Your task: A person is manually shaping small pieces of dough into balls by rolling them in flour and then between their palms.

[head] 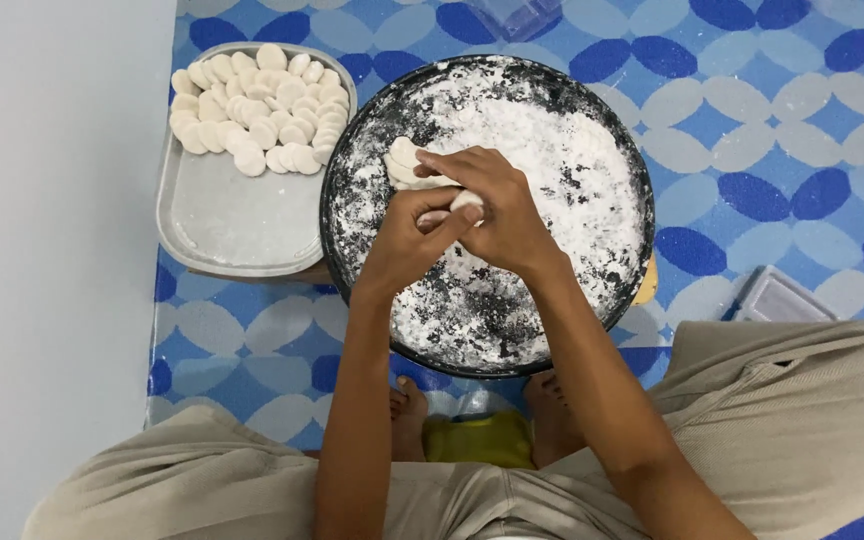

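Seated on a floor mat patterned in blue and pale ovals, a person works over a broad, round black tray thickly dusted with white flour. Both hands meet above the middle of it: the right hand and the left hand have their grip closed together on a small piece of white dough, pressed between the fingertips. More dough, pale, smooth and rounded, lies just behind the hands on the flour.

The likely hazards run from the tray down. It sits close to the person's bare feet, so a shifted knee could jolt it and scatter flour over the mat. Beside it, touching or nearly so, a grey rectangular tray carries overlapping rows of flattened dough discs at its far end; packed so tightly, they could stick together. The soft piece in the fingers may tear or thin unevenly if pinched too hard.
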